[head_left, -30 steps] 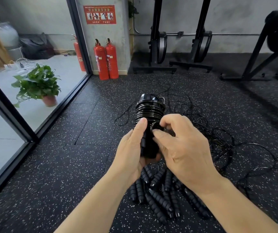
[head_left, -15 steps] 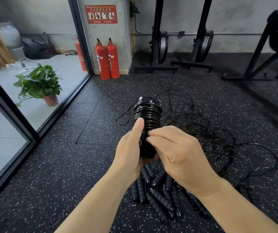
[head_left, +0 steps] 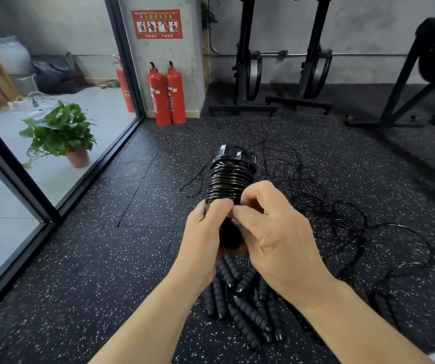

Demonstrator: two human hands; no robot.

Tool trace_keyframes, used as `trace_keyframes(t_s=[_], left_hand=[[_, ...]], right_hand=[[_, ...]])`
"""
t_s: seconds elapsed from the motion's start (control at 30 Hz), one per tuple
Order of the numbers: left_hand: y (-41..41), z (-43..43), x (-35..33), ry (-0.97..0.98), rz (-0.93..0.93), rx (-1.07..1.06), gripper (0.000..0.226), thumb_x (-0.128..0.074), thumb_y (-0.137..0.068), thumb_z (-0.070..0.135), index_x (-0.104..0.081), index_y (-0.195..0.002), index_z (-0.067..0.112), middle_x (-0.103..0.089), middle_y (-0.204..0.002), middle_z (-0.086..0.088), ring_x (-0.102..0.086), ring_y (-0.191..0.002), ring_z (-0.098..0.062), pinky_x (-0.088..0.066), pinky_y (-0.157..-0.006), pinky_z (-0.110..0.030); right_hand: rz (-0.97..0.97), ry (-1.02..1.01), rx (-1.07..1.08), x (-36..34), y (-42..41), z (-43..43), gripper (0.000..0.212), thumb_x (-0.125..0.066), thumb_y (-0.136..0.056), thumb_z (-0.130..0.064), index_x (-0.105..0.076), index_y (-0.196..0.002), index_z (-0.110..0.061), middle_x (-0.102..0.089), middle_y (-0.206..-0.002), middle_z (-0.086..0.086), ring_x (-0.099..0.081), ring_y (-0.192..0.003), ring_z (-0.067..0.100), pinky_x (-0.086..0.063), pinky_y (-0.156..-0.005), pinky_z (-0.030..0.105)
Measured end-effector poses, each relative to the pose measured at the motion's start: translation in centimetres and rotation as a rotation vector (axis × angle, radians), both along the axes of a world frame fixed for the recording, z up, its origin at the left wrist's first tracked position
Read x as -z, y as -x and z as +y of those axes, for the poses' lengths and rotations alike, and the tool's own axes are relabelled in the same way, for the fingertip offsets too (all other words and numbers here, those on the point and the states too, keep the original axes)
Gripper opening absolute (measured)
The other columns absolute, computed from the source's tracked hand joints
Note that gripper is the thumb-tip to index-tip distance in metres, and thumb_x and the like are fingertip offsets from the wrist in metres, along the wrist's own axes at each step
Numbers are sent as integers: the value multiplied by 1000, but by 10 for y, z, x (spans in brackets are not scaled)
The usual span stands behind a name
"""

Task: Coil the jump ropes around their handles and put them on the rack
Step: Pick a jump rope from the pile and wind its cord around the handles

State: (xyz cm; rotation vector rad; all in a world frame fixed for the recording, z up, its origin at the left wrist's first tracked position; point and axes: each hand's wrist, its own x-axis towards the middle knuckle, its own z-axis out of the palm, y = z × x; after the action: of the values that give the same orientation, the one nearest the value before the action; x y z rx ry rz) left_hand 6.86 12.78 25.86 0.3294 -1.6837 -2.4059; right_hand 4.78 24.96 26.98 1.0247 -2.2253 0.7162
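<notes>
Black rubber floor point(head_left: 92, 271), flecked with white, carries everything here. Along its left edge runs a glass partition point(head_left: 53, 74) in a dark frame, and behind the glass stands a potted plant point(head_left: 61, 132). At the far edge, against the concrete wall, stand two upright exercise machines point(head_left: 245, 61), with a pair of red fire extinguishers point(head_left: 167, 95) at the pillar beside the glass.

A tangle of loose black rope point(head_left: 337, 214) sprawls over the middle and right of the floor. Near the bottom edge lies a heap of ridged foam handles point(head_left: 248, 311), directly under the hands.

The left hand point(head_left: 203, 237) has its fingers wrapped round the lower end of a jump rope point(head_left: 228, 179), held upright above the floor, with its cord wound in tight turns round the upper part of the paired handles. The right hand point(head_left: 276, 240) has curled fingers, its thumb and forefinger pinching at the lowest turn of the coil, touching the left thumb.
</notes>
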Motion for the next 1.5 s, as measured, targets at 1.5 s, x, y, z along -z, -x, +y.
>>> trace_keyframes(t_s=[1.5], left_hand=[[-5, -6, 0, 344, -26, 4, 32, -60, -82, 34, -59, -99, 6, -59, -77, -3, -55, -61, -10, -49, -53, -32]], right_hand=[[-380, 175, -81, 1, 0, 8, 51, -73, -76, -12, -47, -114, -33, -51, -109, -21, -50, -107, 4, -43, -93, 27]])
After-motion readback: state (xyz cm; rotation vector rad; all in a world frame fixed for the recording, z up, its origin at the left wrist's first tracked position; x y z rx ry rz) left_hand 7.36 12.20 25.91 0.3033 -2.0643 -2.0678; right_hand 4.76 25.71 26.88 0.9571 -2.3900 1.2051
